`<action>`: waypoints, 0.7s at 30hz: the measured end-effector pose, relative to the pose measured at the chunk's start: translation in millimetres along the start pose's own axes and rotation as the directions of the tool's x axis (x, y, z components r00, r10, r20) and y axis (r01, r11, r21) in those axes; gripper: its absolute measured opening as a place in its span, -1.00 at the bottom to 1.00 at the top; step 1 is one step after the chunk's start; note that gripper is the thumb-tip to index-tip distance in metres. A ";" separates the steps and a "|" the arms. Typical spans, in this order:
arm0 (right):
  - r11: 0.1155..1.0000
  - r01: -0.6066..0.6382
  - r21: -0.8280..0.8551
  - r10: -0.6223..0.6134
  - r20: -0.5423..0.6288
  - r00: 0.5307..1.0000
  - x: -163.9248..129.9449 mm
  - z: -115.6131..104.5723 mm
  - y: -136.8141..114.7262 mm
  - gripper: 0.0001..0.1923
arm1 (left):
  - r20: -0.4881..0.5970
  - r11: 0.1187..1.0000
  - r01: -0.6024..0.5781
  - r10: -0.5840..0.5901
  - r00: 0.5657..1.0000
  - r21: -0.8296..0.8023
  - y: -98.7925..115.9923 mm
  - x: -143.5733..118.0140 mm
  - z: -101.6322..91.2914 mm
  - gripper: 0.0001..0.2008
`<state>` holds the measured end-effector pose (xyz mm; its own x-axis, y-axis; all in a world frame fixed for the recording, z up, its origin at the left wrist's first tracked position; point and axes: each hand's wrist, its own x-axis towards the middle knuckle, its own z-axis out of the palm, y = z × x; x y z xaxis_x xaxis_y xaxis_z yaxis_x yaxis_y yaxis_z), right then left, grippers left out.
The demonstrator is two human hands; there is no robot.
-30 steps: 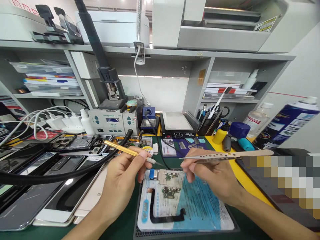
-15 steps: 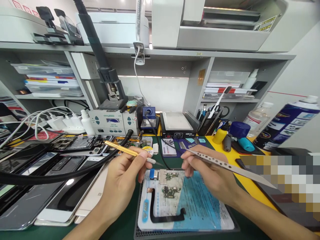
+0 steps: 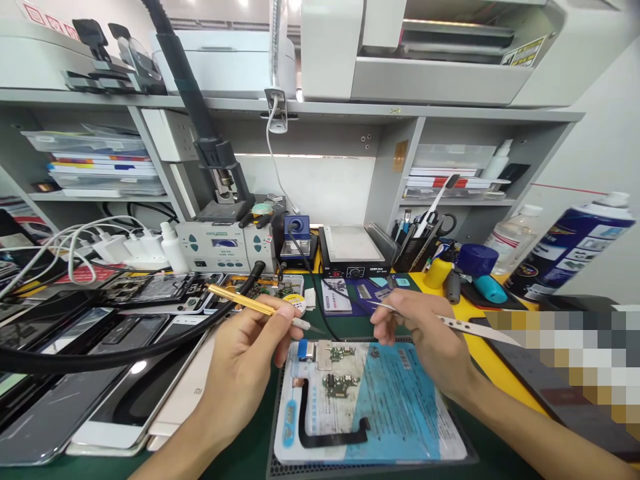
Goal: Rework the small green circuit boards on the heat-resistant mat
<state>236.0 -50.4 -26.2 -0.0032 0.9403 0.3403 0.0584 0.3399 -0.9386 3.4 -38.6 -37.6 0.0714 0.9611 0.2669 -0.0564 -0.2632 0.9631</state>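
My left hand (image 3: pixel 255 350) is closed on a gold-handled craft knife (image 3: pixel 245 300), its thin blade pointing right above the work pad. Opposite it, my right hand (image 3: pixel 425 333) grips metal tweezers (image 3: pixel 470 327) with a row of holes along them; their tip points left and the fingers cover the middle. Beneath both hands lies a blue-and-white pad (image 3: pixel 400 407). On its left half are small green circuit boards (image 3: pixel 341 385), a black flex cable (image 3: pixel 333 439) bent into an L, and a metal-and-blue connector piece (image 3: pixel 306 349). Neither tool touches the boards.
Several phones (image 3: pixel 135 380) lie at the left, crossed by a thick black hose (image 3: pixel 200 340). Behind stand a hot-air station (image 3: pixel 225 247), a soldering iron holder (image 3: pixel 297 240) and a heating plate (image 3: pixel 355 247). Bottles and a spray can (image 3: pixel 570 240) line the right.
My right hand has turned the tweezers, so their perforated part now shows more edge-on and lies lower behind the fingers. My left hand and the knife stay nearly the same.
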 end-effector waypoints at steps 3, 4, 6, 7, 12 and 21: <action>1.000 0.001 0.001 -0.001 0.025 1.000 -0.4 -0.2 -1.1 -0.64 | 0.006 1.000 -0.011 0.010 1.000 0.007 -0.2 0.0 0.5 -0.76; 1.000 0.000 0.006 0.000 0.036 0.999 -0.6 -0.4 -1.5 -0.64 | 0.009 1.000 -0.014 0.014 1.000 0.009 -0.4 0.1 0.7 -0.76; 1.000 -0.007 0.020 0.006 0.064 0.998 -0.6 -0.7 -1.8 -0.65 | 0.017 1.000 -0.019 0.019 1.000 0.013 -1.5 0.3 0.8 -0.76; 1.000 -0.012 0.028 0.009 0.079 0.997 -0.4 -1.0 -1.9 -0.66 | 0.024 1.000 -0.021 0.021 1.000 0.014 -2.2 0.2 0.5 -0.76; 0.999 -0.007 0.050 0.000 0.128 0.992 0.5 -3.4 -3.9 -0.67 | 0.037 1.000 -0.027 0.028 0.999 -0.012 -6.4 -1.1 -3.3 -0.74; 0.998 -0.011 0.066 0.000 0.165 0.986 -2.6 0.1 -4.2 -0.71 | 0.107 0.998 -0.047 0.043 0.993 0.033 -3.2 -4.5 -2.3 -0.75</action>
<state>235.7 -54.3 -23.2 -0.1680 0.9301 0.3266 -0.0079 0.3300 -0.9439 0.9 -41.9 -42.0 0.1755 0.9344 0.3101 -0.0266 -0.3104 0.9502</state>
